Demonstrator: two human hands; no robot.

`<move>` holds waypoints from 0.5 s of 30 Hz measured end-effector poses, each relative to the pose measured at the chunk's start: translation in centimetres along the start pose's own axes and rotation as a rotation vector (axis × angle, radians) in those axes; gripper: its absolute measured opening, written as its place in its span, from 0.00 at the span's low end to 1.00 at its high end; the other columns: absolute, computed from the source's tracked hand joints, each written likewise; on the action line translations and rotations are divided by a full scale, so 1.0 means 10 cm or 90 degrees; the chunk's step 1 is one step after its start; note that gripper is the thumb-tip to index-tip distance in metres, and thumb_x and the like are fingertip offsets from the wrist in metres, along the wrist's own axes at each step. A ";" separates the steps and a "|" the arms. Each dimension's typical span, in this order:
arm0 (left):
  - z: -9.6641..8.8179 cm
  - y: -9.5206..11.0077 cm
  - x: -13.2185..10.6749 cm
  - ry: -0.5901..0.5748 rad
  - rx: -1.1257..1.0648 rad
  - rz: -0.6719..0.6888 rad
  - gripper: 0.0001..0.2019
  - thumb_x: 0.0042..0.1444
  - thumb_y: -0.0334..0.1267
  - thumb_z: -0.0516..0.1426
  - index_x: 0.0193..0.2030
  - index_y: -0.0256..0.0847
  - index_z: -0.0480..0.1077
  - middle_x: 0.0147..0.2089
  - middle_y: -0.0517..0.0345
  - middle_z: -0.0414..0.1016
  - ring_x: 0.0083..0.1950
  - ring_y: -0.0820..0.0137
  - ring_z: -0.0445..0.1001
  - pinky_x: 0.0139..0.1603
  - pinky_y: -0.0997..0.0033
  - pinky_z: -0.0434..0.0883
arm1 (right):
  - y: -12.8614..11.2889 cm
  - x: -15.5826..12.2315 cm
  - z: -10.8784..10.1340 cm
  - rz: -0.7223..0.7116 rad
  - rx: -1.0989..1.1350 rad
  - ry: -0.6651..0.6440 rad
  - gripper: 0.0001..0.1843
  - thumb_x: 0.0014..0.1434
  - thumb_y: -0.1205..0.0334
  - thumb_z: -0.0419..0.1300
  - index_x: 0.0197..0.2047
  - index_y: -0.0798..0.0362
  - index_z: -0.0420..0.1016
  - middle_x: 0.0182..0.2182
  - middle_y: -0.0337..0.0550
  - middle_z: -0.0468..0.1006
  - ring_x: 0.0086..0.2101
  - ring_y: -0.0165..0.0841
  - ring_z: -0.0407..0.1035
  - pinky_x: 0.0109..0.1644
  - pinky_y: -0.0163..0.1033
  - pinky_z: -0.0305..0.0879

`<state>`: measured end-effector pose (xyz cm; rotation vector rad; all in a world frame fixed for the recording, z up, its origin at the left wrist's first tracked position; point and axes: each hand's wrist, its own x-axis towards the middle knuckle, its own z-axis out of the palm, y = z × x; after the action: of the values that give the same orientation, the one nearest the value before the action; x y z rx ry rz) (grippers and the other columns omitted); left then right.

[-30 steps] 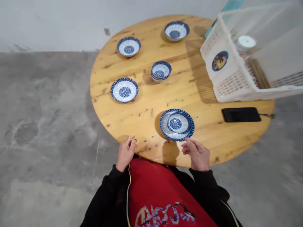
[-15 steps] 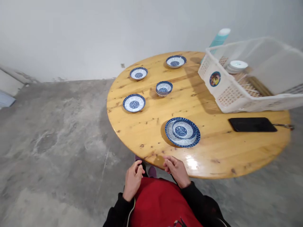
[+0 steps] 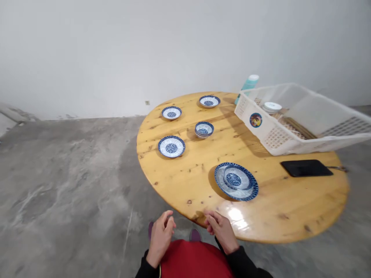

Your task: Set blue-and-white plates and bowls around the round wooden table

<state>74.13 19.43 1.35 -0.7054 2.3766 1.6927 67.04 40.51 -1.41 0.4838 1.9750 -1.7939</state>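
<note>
My left hand (image 3: 161,234) hovers just off the table's near edge, its fingers loosely bent, thumb apart and nothing in them. Over that same edge, my right hand (image 3: 220,227) is half curled and also holds nothing. Nearest to it is a large blue-and-white plate (image 3: 249,195) with a smaller dish (image 3: 233,179) resting on it. A stack of small patterned bowls (image 3: 204,130) stands farther back. Three more blue-and-white dishes lie apart: a left plate (image 3: 171,146), a back-left dish (image 3: 171,112) and a far dish (image 3: 209,101).
The oval wooden table (image 3: 185,181) carries a white plastic basket (image 3: 272,143) at right, with a stack of white dishes (image 3: 271,107) and wooden sticks (image 3: 300,128) inside. Behind it stands a teal bottle (image 3: 248,84). A black phone-like slab (image 3: 306,168) lies in front of it.
The view has tilted up, so the table and everything on it sit lower in the picture. Both hands keep nearly the same pose near the table edge; no dish has moved.
</note>
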 end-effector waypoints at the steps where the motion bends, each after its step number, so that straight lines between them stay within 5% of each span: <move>1: -0.20 -0.04 0.04 0.022 -0.002 -0.011 0.28 0.58 0.55 0.49 0.53 0.35 0.73 0.31 0.55 0.77 0.28 0.67 0.74 0.33 0.68 0.69 | -0.02 0.01 0.20 -0.003 0.004 -0.008 0.26 0.41 0.41 0.60 0.36 0.54 0.75 0.19 0.37 0.73 0.17 0.30 0.63 0.21 0.35 0.57; 9: -1.63 -0.36 0.33 0.136 0.004 -0.034 0.35 0.53 0.64 0.51 0.51 0.32 0.73 0.30 0.56 0.77 0.28 0.66 0.74 0.35 0.65 0.70 | -0.12 0.03 1.73 -0.037 -0.003 -0.099 0.23 0.44 0.44 0.57 0.36 0.52 0.74 0.19 0.33 0.73 0.16 0.28 0.63 0.20 0.33 0.55; 15: -2.05 -0.52 0.64 0.083 0.019 -0.005 0.37 0.52 0.67 0.52 0.50 0.32 0.74 0.29 0.55 0.76 0.27 0.66 0.73 0.34 0.65 0.71 | -0.16 0.07 2.24 -0.057 -0.011 -0.053 0.22 0.45 0.46 0.54 0.37 0.54 0.74 0.19 0.33 0.73 0.15 0.27 0.63 0.20 0.32 0.56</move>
<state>73.96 -2.69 1.85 -0.8442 2.4755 1.6528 67.37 18.02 -2.10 0.3145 1.9820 -1.8179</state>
